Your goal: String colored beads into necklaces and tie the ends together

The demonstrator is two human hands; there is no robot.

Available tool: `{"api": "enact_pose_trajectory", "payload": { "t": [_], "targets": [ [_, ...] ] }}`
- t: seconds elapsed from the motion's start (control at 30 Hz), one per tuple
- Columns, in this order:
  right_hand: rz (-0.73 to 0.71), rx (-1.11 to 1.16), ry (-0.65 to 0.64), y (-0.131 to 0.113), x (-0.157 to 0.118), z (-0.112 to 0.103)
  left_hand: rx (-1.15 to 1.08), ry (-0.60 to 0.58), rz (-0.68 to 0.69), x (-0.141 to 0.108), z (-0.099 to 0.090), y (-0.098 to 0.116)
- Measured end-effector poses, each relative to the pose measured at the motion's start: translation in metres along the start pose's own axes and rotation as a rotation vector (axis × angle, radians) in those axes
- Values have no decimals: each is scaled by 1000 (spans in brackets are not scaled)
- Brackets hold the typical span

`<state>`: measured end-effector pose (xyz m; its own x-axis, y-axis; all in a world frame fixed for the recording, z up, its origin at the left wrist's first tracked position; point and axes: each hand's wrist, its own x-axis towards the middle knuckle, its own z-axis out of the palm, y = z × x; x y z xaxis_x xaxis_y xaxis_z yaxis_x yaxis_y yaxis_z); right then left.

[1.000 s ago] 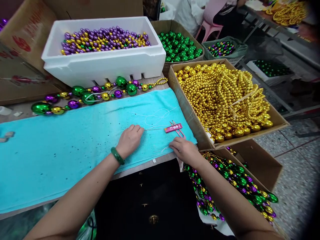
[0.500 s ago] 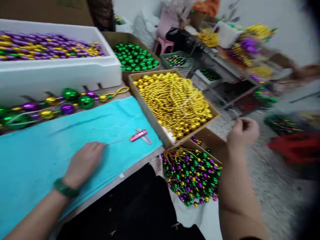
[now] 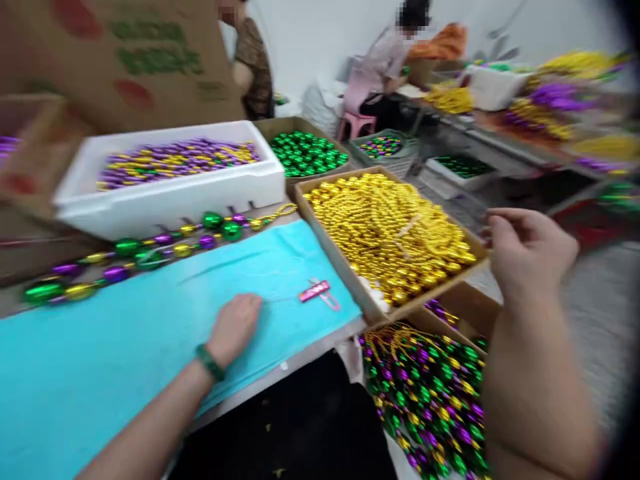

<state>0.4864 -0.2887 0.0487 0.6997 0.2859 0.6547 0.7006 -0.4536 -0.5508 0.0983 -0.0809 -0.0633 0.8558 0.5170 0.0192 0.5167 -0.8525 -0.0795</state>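
My left hand (image 3: 236, 328), with a green bangle (image 3: 210, 362) at the wrist, rests on the turquoise cloth (image 3: 125, 353), its fingers closed on a thin thread (image 3: 280, 299). The thread runs toward a pink clip-like tool (image 3: 315, 291) lying on the cloth. Raised at the right, beyond the box of gold beads (image 3: 390, 233), my right hand (image 3: 525, 243) is pinched; what it holds is too small and blurred to name. A strand of large green, purple and gold beads (image 3: 183, 250) lies along the cloth's far edge.
Behind the strand stands a white foam box (image 3: 185, 200) of purple and gold beads. A carton of green beads (image 3: 305, 153) sits beside it. Multicoloured strands (image 3: 425, 393) hang below the gold box. Two people (image 3: 385, 60) (image 3: 253, 60) are in the background.
The view has shifted, bringing two people and a printed carton into sight. My left hand still lies on the cloth; my right hand is still raised and now appears larger.
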Motion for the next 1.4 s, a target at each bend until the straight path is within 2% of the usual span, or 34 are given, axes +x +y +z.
{"api": "enact_pose_trajectory", "payload": {
  "t": [0.1, 0.17, 0.23, 0.3, 0.37, 0.5, 0.57, 0.63, 0.8, 0.93, 1.17, 1.3, 1.4],
  "targets": [
    [-263, 201, -185, -77, -40, 38, 19, -49, -53, 2, -1, 2],
    [-415, 354, -399, -122, -67, 72, 26, -52, -74, 1, -1, 1],
    [-466, 432, -616, -158, -92, 111, 25, -35, -85, -3, -4, -3],
    [-487, 369, -815, -186, -113, 150, 15, -12, -109, -10, -9, -10],
    [-498, 212, -990, -208, -131, 184, -18, 13, -178, -19, -16, -21],
    [-499, 78, -1089, -237, -163, 224, -240, 133, -411, -42, -29, -49],
    [-494, 31, -1119, -244, -176, 234, -345, 192, -520, -50, -31, -59],
    [-488, -10, -1142, -247, -187, 241, -393, 208, -571, -54, -28, -65],
    [-463, -69, -1154, -248, -201, 250, -368, 171, -513, -49, -11, -70],
    [-441, -63, -1157, -245, -196, 251, -375, 111, -438, -45, -7, -76],
    [-419, 2, -1171, -239, -189, 247, -299, 51, -435, -54, 0, -81],
    [-422, 27, -1164, -240, -196, 245, -252, 45, -486, -61, -8, -77],
    [-399, 45, -1148, -241, -201, 245, -411, 165, -606, -65, -19, -73]
  ]
}}
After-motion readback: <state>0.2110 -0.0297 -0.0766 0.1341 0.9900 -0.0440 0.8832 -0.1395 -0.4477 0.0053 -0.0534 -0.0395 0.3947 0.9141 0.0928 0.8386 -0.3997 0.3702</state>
